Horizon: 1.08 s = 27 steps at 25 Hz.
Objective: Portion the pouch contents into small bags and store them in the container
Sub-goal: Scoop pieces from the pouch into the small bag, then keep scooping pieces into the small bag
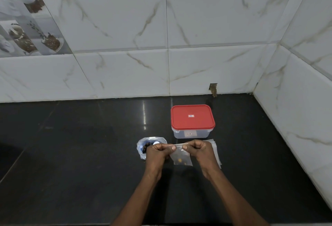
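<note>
Black polished stone countertop (71, 163), backed by white marble-veined wall tiles (215, 67), is where I am working. My thumbs and fingertips (173, 147) pinch the top edge of a small clear plastic bag (181, 158): the left hand (158, 152) grips one end of the strip and the right hand (199, 149) grips the other, so the bag hangs between them just above the counter. A few yellowish and dark pieces sit at its bottom.

Just behind my left hand stands the open clear plastic pouch (142, 147) of dark pieces. Beneath my right hand lies a flat stack of empty clear bags (216, 154). Further back, near the wall, is the clear rectangular plastic container (190, 133) with its red lid (193, 118) pressed on.

I judge this to be the sealing of one portion. Next I would need a hand free to lift that lid before the bag can go inside.
</note>
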Each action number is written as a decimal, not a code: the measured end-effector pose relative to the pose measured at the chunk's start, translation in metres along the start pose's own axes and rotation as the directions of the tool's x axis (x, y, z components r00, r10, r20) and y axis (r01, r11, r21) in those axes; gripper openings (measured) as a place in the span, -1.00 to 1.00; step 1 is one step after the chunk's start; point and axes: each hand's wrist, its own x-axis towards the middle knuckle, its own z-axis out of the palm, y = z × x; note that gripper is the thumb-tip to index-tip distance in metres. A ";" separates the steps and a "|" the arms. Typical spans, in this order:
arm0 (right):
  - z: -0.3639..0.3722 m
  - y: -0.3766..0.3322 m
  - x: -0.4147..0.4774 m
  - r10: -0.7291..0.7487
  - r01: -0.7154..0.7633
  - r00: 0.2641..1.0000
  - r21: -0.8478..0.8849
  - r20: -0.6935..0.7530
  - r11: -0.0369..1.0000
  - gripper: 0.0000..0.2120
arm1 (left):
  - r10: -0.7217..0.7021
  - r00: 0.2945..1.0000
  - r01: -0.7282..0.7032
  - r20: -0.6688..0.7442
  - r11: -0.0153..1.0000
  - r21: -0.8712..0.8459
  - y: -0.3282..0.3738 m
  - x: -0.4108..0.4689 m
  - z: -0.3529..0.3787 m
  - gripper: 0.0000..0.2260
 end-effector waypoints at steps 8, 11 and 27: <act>-0.001 0.014 -0.005 -0.006 0.016 0.987 0.060 -0.158 0.998 -0.80 | 0.057 0.997 -0.059 0.045 0.998 0.033 0.008 0.000 0.009 -0.93; -0.003 0.010 -0.002 -0.001 0.017 0.983 0.084 -0.185 0.996 -0.82 | 0.008 0.998 -0.008 0.069 1.000 0.011 0.006 0.000 0.008 -0.94; 0.000 0.054 0.003 0.029 -0.059 0.989 -0.204 -0.148 0.977 -0.82 | 0.120 0.989 -0.100 -0.091 0.974 0.203 0.015 0.006 0.005 -0.72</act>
